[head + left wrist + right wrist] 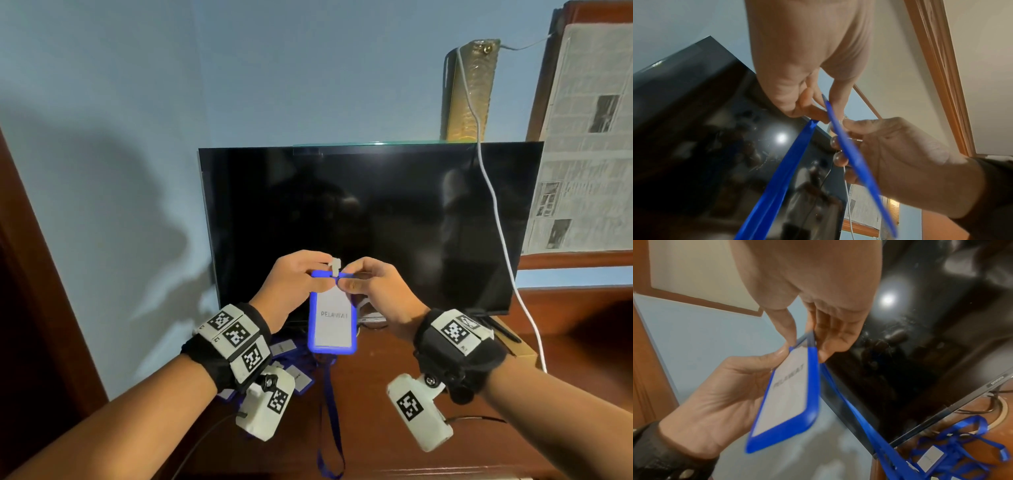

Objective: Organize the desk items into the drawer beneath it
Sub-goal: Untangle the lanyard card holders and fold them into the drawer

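A blue badge holder (331,318) with a white card reading PELAWAT hangs upright between both hands in front of the screen. My left hand (320,274) pinches its top left corner, seen from the right wrist (781,352). My right hand (346,279) pinches the top right, by the white clip (335,264). Its blue lanyard (329,411) trails down to the desk. The left wrist view shows the badge holder (855,162) edge-on and the lanyard (781,178) below it. More blue badges (941,456) lie in a pile on the desk. No drawer is in view.
A dark TV screen (370,212) stands on the wooden desk (376,377) right behind the hands. A white cable (496,222) hangs down its right side. A cardboard box (519,351) sits at the right, and a newspaper-covered panel (582,137) above it.
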